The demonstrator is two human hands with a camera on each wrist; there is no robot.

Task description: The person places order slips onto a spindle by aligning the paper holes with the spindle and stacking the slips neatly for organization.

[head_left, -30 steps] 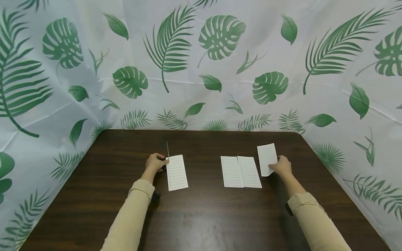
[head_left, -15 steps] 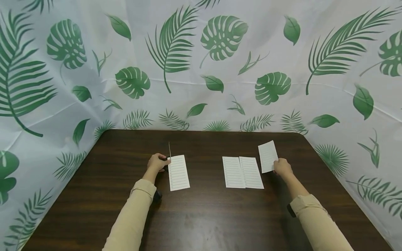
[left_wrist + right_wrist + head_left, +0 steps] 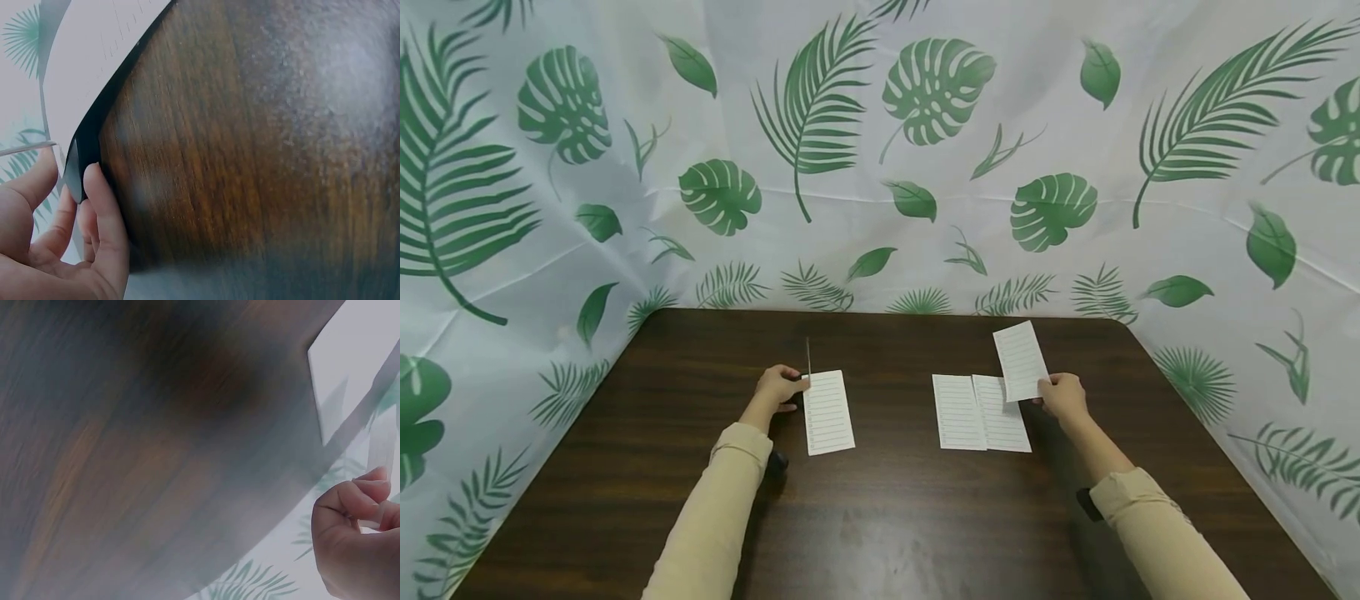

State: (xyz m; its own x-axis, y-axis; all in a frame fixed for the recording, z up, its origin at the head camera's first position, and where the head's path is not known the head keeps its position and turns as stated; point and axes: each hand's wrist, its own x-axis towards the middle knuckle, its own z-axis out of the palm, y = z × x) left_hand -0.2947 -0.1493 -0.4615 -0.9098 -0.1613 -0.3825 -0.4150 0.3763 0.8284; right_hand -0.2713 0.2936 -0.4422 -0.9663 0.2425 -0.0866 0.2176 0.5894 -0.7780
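Observation:
In the head view, my left hand (image 3: 781, 388) pinches a white lined card (image 3: 830, 412) at its upper left corner. A thin edge-on strip (image 3: 808, 360) stands up by the thumb; in the left wrist view its edge (image 3: 25, 149) meets the thumb tip, and its kind is unclear. The fingers there lie at the card's (image 3: 94, 69) corner. My right hand (image 3: 1063, 396) pinches another lined card (image 3: 1021, 361) by its lower right corner and holds it tilted, raised above the table. Below it, two lined cards (image 3: 958, 412) lie side by side, the right one (image 3: 1006, 425) partly covered.
The dark wooden table (image 3: 880, 517) runs back to a white cloth (image 3: 880, 250) printed with green leaves. Dark bands or devices sit at both wrists, below the rolled beige sleeves (image 3: 722, 500).
My right hand has lifted its card and carried it left and up, from beside the pair to over the right card. The left hand keeps its hold, almost unmoved.

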